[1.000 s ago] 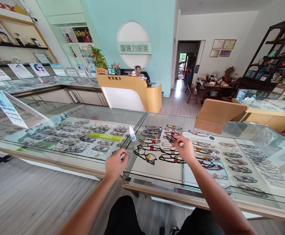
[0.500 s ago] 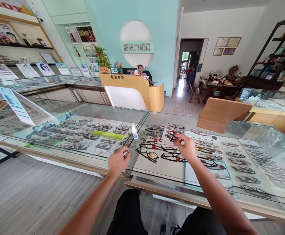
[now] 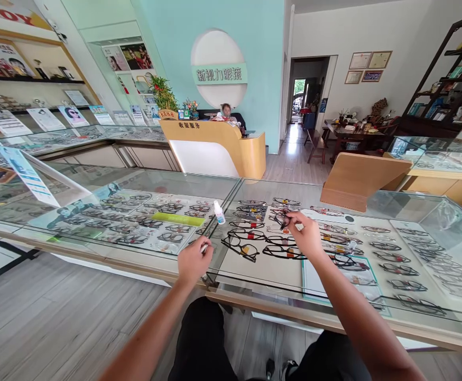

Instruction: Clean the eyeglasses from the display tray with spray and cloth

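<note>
My right hand (image 3: pixel 304 230) pinches a dark-framed pair of glasses (image 3: pixel 282 218) above the right-hand glass counter. My left hand (image 3: pixel 194 259) is closed near the counter's front edge. A small pale end of something shows between its thumb and finger, too hidden to name. Just beyond that hand, a small white bottle (image 3: pixel 219 212) stands upright near the joint between the two counters. Below my right hand lie several eyeglass frames, among them a black pair with a yellow tag (image 3: pixel 239 248).
The left glass counter (image 3: pixel 96 243) shows rows of glasses and a lime-green strip (image 3: pixel 178 218). A brown cardboard piece (image 3: pixel 363 177) stands at the right counter's back. A tilted sign stand (image 3: pixel 30 177) is at left. Farther off, a person (image 3: pixel 226 112) sits behind the yellow desk (image 3: pixel 252 153).
The glasses in my right hand have turned, so a lens faces me more. My left hand stays nearly in place, still closed. The view has shifted slightly.
</note>
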{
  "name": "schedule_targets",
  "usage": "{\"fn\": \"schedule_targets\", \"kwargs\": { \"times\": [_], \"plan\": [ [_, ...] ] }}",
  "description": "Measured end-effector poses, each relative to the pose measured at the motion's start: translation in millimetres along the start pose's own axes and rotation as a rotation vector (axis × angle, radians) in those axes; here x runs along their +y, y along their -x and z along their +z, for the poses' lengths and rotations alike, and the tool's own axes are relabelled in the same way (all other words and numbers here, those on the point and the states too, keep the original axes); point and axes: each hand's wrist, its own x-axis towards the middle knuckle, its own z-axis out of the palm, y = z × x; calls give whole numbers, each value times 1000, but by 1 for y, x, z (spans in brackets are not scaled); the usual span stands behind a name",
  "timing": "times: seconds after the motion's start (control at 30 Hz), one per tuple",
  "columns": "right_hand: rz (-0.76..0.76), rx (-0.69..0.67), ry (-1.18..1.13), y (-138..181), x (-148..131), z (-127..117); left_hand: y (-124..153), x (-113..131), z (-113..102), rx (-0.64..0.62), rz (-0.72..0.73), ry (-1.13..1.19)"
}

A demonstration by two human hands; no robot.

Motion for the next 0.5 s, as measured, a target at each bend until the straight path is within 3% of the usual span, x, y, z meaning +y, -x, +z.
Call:
{"fn": "schedule_targets", "kwargs": {
  "times": [0.17,0.3,0.4,0.5],
  "plan": [
    [-93,66,95,2,-2,-6,1,-5,0,10,5,70],
    [-119,88,72,5,-3,-10,5,0,-8,58,4,314],
    [-163,94,7,3,-10,-13,-3,34,-26,104,89,493],
    [-222,75,-48,-6,-26,-20,-28,98,-51,-13,275,671]
  ]
}}
